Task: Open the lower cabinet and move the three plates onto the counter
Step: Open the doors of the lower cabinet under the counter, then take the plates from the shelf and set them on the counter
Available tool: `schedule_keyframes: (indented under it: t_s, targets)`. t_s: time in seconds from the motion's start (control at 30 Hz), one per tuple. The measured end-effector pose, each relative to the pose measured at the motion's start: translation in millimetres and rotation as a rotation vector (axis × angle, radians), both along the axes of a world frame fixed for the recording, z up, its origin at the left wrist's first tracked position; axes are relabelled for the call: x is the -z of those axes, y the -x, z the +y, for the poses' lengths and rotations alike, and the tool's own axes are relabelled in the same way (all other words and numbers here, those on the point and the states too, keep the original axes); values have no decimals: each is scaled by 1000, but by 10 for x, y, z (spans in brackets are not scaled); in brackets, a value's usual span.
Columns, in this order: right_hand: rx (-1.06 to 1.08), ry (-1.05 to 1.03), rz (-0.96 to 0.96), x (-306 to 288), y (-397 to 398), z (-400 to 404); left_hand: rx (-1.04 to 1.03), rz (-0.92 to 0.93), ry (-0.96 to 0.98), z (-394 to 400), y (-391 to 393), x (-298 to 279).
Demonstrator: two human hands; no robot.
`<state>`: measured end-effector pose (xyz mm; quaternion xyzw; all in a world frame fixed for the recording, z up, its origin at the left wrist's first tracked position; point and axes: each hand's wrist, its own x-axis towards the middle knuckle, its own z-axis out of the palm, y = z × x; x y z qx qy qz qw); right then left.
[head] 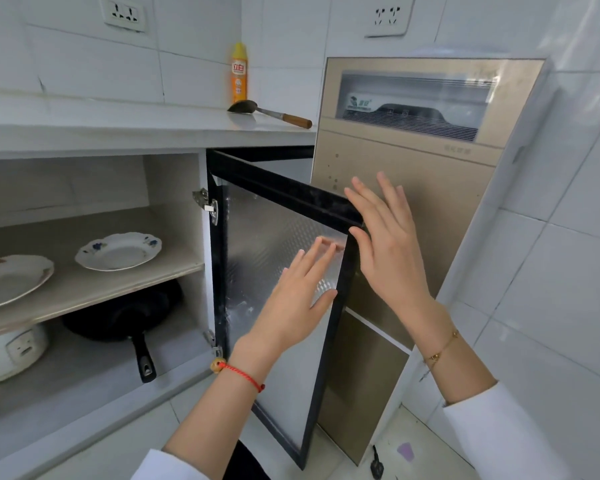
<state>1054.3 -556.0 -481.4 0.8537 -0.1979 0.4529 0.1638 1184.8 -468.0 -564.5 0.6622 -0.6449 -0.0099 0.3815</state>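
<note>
From the head camera, the cabinet door point(281, 271) stands swung out on its hinges, so the opening step looks finished or nearly so. The left hand point(298, 299) lies flat against the inner frosted panel, fingers spread, gripping nothing. The right hand point(388, 251) rests at the door's top outer corner, fingers spread and mostly straight, its thumb against the black frame edge; it steadies the door rather than closing a grip on it. Neither grip holds a plate.

The plates lie well to the left of both grips, inside the cabinet on the middle shelf point(118, 289). A flowered plate point(118, 251) sits nearest the door hinge, and a second plate point(11, 280) lies further left, partly cut off by the frame edge. A third plate cannot be seen from here. Below the shelf sit a black frying pan point(125, 317) and a rice cooker point(11, 351).

The tabletop point(118, 129) runs above and left of the grips, with a spatula point(271, 114) and an orange bottle point(239, 73) toward its right end.

My judgement: the next move calls for letting go of the door, reaching left and slightly down to the flowered plate, taking it by the rim, and lifting it clear of the cabinet's upper edge onto the bare stretch of tabletop.
</note>
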Motion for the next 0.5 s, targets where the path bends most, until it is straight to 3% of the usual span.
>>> schedule_keyframes:
  t_s: [0.23,0.5]
  targets:
    - [-140,68,20,-101,-408,388,-121,49,137,437,-239,-149]
    - [-383,-155,-18,-86,-1100,903,-490,-74,187,1360,-890,-281]
